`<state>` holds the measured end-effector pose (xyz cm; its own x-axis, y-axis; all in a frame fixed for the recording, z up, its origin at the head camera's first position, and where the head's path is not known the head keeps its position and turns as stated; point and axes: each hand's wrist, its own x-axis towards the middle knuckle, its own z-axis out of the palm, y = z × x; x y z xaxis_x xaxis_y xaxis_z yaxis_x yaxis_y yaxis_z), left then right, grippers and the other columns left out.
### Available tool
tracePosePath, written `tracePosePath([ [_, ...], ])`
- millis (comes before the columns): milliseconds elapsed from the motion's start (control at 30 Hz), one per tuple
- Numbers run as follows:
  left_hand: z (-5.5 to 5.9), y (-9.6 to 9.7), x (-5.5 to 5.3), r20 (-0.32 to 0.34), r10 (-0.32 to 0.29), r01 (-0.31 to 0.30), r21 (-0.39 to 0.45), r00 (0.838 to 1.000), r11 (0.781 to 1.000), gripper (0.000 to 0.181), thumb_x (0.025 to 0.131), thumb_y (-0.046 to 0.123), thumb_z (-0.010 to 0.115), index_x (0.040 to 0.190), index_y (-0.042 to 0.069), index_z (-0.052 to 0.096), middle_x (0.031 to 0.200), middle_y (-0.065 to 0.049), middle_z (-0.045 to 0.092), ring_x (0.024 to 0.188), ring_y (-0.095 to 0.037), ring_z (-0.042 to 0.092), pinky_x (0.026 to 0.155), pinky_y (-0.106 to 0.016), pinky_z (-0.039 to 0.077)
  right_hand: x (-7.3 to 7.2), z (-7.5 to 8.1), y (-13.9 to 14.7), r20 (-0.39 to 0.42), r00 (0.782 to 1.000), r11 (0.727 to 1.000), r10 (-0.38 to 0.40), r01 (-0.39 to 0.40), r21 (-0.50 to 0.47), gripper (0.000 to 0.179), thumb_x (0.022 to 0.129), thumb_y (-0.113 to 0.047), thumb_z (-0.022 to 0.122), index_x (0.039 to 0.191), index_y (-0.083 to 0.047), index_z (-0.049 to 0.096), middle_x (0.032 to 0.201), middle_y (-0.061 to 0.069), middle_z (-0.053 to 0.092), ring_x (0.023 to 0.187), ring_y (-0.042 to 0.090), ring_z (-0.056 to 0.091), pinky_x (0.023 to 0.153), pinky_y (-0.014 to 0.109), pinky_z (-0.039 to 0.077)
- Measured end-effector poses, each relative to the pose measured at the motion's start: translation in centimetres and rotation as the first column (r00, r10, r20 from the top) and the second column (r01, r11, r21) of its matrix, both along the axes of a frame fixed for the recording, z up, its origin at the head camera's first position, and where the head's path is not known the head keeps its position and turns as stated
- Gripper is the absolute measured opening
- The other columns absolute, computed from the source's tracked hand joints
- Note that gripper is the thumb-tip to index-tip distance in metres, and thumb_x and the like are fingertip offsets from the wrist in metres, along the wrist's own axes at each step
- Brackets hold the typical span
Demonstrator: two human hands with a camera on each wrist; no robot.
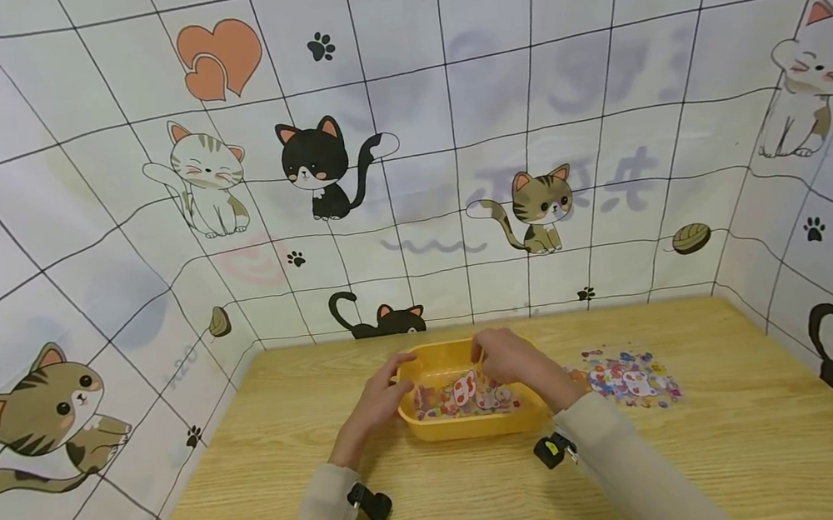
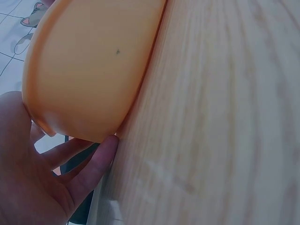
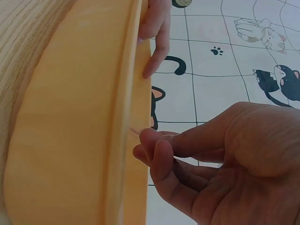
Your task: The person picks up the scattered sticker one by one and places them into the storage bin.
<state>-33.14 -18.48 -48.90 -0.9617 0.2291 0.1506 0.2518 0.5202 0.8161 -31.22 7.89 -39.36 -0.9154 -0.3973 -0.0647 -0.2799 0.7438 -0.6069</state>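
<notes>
A yellow plastic basin (image 1: 470, 428) stands on the table with many small colourful flat pieces (image 1: 438, 404), resembling stickers, inside. Among them a larger white piece with red spots (image 1: 464, 388) leans upright. My left hand (image 1: 378, 396) holds the basin's left end, thumb at the rim; in the left wrist view its fingers (image 2: 101, 159) touch the low outer wall. Over the basin's right part, my right hand (image 1: 504, 356) has thumb and fingertips together. In the right wrist view it pinches a thin, pale pink piece (image 3: 134, 131), mostly hidden by the fingertips.
To the right of the basin, a spread of similar colourful pieces (image 1: 631, 377) lies on the wooden table (image 1: 307, 379), partly behind the right forearm. Walls with a cat-pattern covering (image 1: 423, 175) close off the table at the back and both sides.
</notes>
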Motion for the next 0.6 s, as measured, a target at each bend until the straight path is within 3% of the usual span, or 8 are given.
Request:
tracePosePath([
  [300,0.0,-0.1,0.0,0.002,-0.011,0.011,0.002,1.000,1.000,0.047,0.099,0.014,0.056,0.146,0.019,0.056,0.156,-0.010,0.052,0.135,-0.037,0.055,0.107,-0.056,0.048,-0.1,-0.9,0.2,-0.001,0.999,0.999,-0.038,0.038,0.035,0.022,0.093,0.007,0.059,0.110,0.005,0.073,0.100,0.016,0.073,0.060,0.019,0.066,0.055,0.028,0.054],
  [600,0.1,0.0,0.1,0.016,-0.006,0.006,0.004,1.000,1.000,0.048,0.100,0.014,0.057,0.147,0.021,0.056,0.158,-0.009,0.050,0.137,-0.036,0.053,0.110,-0.057,0.046,-0.4,-1.3,0.5,-0.029,1.000,0.996,-0.012,0.014,0.087,0.023,0.094,0.005,0.057,0.105,0.004,0.077,0.079,0.011,0.072,0.053,0.014,0.055,0.051,0.025,0.039],
])
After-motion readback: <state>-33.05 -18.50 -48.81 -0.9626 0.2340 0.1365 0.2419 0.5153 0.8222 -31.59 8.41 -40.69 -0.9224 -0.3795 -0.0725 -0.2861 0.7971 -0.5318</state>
